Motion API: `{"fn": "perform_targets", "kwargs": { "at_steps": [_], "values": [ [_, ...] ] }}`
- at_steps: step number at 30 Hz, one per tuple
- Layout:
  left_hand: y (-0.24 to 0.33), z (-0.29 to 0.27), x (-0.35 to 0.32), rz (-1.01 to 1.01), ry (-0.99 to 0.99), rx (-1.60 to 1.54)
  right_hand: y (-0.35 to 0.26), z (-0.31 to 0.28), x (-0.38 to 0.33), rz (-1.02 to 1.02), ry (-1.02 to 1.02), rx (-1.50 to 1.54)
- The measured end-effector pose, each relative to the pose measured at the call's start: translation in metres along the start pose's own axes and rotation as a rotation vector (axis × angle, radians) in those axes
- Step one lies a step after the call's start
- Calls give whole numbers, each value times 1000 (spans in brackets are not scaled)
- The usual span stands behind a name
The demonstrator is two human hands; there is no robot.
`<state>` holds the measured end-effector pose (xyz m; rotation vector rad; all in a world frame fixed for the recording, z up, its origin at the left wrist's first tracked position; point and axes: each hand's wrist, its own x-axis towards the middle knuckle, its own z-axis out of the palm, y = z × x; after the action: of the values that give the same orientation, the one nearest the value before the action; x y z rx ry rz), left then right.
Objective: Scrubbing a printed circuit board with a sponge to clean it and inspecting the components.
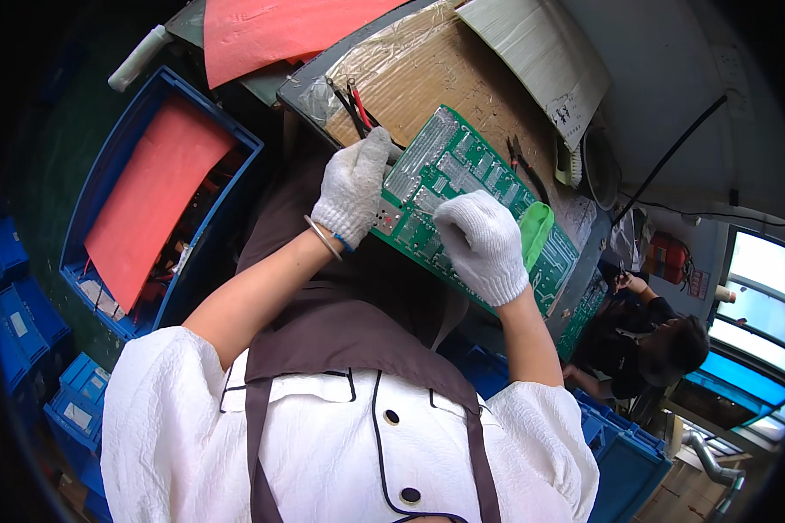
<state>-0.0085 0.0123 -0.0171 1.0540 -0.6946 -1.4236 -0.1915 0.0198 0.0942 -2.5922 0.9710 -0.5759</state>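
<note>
A large green circuit board (427, 228), solder side up, lies tilted across the near edge of the bench. My left hand (355, 180), in a white knitted glove, closes on the board's left edge, with its thumb hidden. Black and red cables with ring lugs (355, 106) stick out just beyond those fingers. Over the middle of the board is my right hand (482, 244), also gloved, its fingers curled in. Whatever it may hold is hidden. A bright green rounded piece (536, 234) sits against the board beside the right wrist.
Cardboard (445, 70) covers the bench, with dark-handled pliers (525, 166) beyond the board and a brush (569, 166) nearby. To the left stands a blue crate (161, 205) with a red sheet (157, 200). Another person (645, 344) works at the right. Blue bins (624, 444) stand below.
</note>
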Motion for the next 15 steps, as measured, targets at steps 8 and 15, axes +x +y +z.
{"fn": "perform_targets", "kwargs": {
  "at_steps": [8, 15],
  "values": [
    [7, 3, -4, -7, 18, -5, -7, 12, -18, 293, 146, 103],
    [10, 7, -2, -5, 25, -12, -5, 19, -12, 259, 224, 117]
  ]
}}
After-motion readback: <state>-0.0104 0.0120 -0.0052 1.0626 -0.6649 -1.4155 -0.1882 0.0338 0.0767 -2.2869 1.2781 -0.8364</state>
